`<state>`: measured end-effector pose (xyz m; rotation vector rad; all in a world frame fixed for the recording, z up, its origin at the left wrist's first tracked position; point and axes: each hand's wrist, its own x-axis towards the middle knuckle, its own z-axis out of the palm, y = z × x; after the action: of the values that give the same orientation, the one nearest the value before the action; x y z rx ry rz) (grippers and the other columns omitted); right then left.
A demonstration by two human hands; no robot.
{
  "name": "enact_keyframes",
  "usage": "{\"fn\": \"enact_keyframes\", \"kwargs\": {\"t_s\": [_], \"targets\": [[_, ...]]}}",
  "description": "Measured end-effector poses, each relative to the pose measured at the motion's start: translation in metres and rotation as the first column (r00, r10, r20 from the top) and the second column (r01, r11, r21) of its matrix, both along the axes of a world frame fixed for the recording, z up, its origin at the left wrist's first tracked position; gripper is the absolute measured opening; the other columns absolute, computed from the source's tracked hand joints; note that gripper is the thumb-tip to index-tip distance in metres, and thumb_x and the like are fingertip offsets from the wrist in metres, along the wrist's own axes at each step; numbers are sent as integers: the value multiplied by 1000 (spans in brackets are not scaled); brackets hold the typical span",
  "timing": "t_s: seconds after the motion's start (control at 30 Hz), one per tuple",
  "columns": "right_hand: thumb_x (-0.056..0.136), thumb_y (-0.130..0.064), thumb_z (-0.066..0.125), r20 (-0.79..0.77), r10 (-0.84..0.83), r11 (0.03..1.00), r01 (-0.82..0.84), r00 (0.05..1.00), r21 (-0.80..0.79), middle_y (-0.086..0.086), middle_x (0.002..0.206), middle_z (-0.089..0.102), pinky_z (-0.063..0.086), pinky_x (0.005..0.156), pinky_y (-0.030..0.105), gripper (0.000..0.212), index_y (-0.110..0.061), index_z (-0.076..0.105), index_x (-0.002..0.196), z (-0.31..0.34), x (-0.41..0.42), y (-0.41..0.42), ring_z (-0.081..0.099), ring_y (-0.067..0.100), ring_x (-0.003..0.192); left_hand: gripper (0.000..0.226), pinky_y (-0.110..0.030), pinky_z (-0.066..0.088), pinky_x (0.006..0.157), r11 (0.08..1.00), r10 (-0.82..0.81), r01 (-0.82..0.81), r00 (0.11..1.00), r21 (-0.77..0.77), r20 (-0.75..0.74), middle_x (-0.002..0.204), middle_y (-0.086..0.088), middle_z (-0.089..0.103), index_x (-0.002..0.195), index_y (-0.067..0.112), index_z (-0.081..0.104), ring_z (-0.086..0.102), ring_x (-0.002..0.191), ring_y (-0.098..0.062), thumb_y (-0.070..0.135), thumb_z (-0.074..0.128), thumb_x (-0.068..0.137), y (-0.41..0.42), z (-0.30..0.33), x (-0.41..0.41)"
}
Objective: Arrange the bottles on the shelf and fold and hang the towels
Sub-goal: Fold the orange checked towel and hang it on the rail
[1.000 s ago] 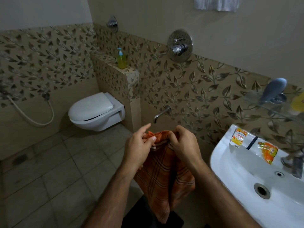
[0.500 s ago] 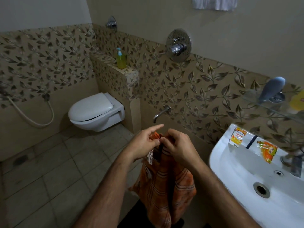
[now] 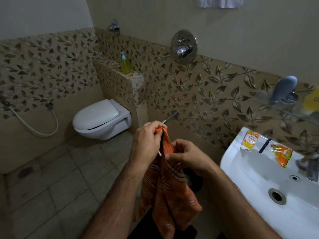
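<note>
I am pinching the orange towel (image 3: 168, 183) left of the sink (image 3: 259, 169), left hand (image 3: 146, 144) gripping its top corner, right hand (image 3: 186, 156) gripping the edge below, seemingly aligning edges for folding.

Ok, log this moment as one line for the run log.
stage: folding towel | left hand: pinches top corner of orange towel | right hand: pinches edge lower down | towel: hangs, unhung | glass shelf: untouched
</note>
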<state>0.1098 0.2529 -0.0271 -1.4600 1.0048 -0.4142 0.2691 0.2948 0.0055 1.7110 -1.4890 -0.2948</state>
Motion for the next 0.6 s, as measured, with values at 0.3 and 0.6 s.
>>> {"fn": "enact_keyframes", "kwargs": {"t_s": [0.3, 0.6], "targets": [[71, -24, 86, 28, -83, 996, 82, 996, 40, 11, 97, 75, 57, 86, 53, 34, -11, 66, 95, -20, -5, 2, 74, 26, 89, 20, -4, 36, 72, 992, 117, -114, 990, -48, 75, 104, 7, 66, 102, 24, 69, 53, 94, -2, 11, 56, 94, -7, 17, 16], [71, -31, 84, 131, -142, 990, 139, 981, 32, 8, 99, 74, 59, 75, 38, 39, -10, 65, 97, -12, -10, 3, 73, 23, 87, 19, -39, 52, 85, 979, 191, -185, 979, -82, 69, 99, 3, 68, 100, 21, 71, 60, 96, -14, 10, 57, 92, -13, 20, 32]]}}
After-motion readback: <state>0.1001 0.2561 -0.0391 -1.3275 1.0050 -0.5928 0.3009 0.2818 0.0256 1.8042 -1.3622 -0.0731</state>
